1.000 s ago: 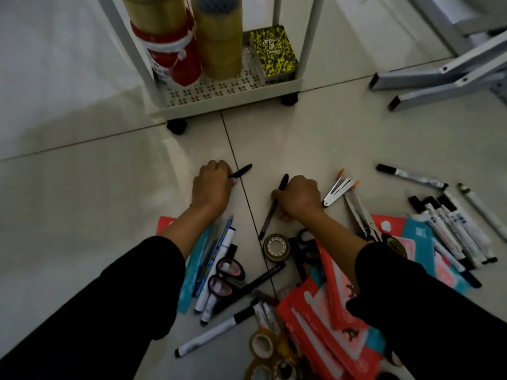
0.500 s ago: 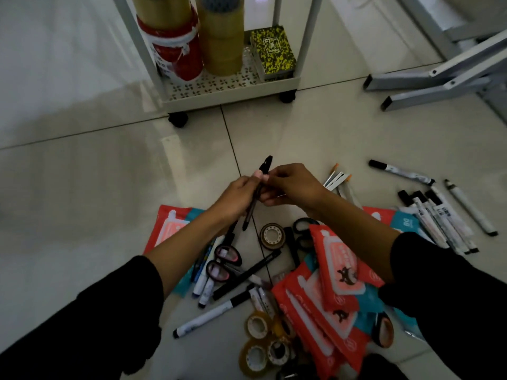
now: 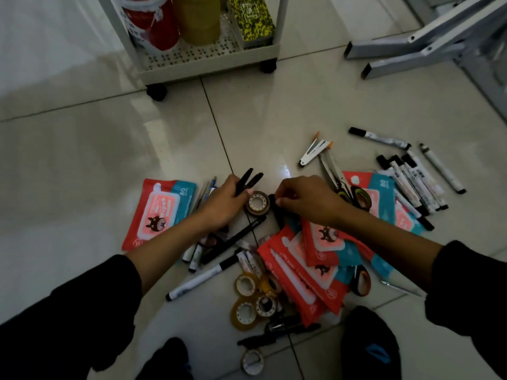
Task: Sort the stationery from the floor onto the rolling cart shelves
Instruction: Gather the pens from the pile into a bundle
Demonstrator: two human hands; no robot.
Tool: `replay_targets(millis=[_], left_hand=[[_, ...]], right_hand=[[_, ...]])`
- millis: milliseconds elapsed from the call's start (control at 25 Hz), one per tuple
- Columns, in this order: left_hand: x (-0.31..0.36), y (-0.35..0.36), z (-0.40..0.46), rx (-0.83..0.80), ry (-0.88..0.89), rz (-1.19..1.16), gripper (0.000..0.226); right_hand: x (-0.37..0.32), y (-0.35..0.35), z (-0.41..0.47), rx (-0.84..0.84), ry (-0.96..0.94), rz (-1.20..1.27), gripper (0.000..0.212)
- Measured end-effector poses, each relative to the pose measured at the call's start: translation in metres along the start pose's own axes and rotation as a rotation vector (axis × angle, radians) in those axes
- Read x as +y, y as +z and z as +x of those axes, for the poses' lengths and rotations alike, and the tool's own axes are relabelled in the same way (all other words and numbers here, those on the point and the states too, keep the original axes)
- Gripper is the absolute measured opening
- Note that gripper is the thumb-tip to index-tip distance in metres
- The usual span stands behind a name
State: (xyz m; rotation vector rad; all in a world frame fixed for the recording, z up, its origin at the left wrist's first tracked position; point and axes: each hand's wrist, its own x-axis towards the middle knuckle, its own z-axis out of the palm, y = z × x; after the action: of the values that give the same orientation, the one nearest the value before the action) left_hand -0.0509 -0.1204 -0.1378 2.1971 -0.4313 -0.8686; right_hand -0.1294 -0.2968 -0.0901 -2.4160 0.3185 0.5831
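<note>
Two black pens point(image 3: 248, 180), slim, matte, capped, sit bunched in the left hand point(image 3: 222, 204); its grip is curled round their lower barrels, tips fanning up and forward above the floor point(image 3: 82, 165). Step in hand, as I judge it: collecting like pens from the heap before carrying them to the rolling cart point(image 3: 208, 64).

Right hand point(image 3: 307, 200) reaches low beside a small tape roll point(image 3: 257, 203), glossy ring with pale core, lying flat between the two hands. Its fingertips are pressed together on something dark at the pile's edge, possibly a scissor handle or another pen; light is too dim to say.

Next move likely needs a clean lift of that dark item without dragging the tape roll, then a reach forward to the cart.

Around: red-and-teal wipe packets point(image 3: 310, 272), soft crinkly plastic, overlapping; white markers point(image 3: 411, 182) with black caps, lying roughly side by side to the right. Cart's bottom shelf is perforated, holding big tape rolls and a yellow-speckled box point(image 3: 251, 19).
</note>
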Motion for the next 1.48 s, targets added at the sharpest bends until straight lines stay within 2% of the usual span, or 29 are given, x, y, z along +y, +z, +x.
replay_targets(millis=[120, 200, 280, 400, 520, 640, 880, 1000, 1080, 1200, 1320, 1400, 1480], left_hand=[[0.003, 0.008, -0.013, 0.041, 0.079, 0.219, 0.036], [0.003, 0.011, -0.016, 0.064, 0.108, 0.216, 0.039], [0.003, 0.009, -0.013, 0.101, 0.085, 0.166, 0.032], [0.0, 0.003, -0.009, 0.113, 0.036, 0.097, 0.019], [-0.003, 0.002, -0.009, 0.073, 0.044, 0.082, 0.028], [-0.002, 0.002, -0.014, 0.03, 0.082, 0.16, 0.034], [0.0, 0.004, -0.014, -0.03, 0.196, 0.343, 0.034], [0.0, 0.003, -0.011, 0.016, 0.181, 0.272, 0.033], [0.003, 0.0, -0.006, 0.049, 0.067, 0.107, 0.011], [0.003, -0.005, 0.005, 0.019, -0.095, -0.175, 0.008], [0.005, -0.008, 0.009, 0.0, -0.16, -0.365, 0.012], [0.005, -0.008, 0.012, 0.025, -0.138, -0.376, 0.01], [0.003, -0.007, 0.015, 0.088, -0.107, -0.336, 0.011]], right_hand=[[0.004, 0.013, 0.003, 0.074, 0.002, -0.286, 0.027], [0.002, 0.023, 0.01, 0.126, 0.025, -0.389, 0.034], [-0.002, 0.025, 0.017, 0.171, 0.058, -0.449, 0.039], [-0.006, 0.018, 0.021, 0.143, 0.096, -0.446, 0.041], [-0.006, 0.021, 0.016, 0.08, 0.07, -0.482, 0.042], [-0.005, 0.031, 0.014, 0.104, 0.049, -0.477, 0.037], [-0.003, 0.023, 0.022, 0.136, 0.146, -0.352, 0.036], [0.001, 0.016, 0.022, 0.126, 0.17, -0.161, 0.028], [0.007, 0.006, 0.025, 0.111, 0.207, 0.146, 0.018], [0.016, -0.003, 0.024, 0.045, 0.257, 0.513, 0.005], [0.019, -0.006, 0.022, 0.045, 0.264, 0.705, 0.016], [0.016, -0.009, 0.022, 0.055, 0.261, 0.787, 0.023], [0.01, -0.009, 0.024, 0.059, 0.262, 0.819, 0.022]])
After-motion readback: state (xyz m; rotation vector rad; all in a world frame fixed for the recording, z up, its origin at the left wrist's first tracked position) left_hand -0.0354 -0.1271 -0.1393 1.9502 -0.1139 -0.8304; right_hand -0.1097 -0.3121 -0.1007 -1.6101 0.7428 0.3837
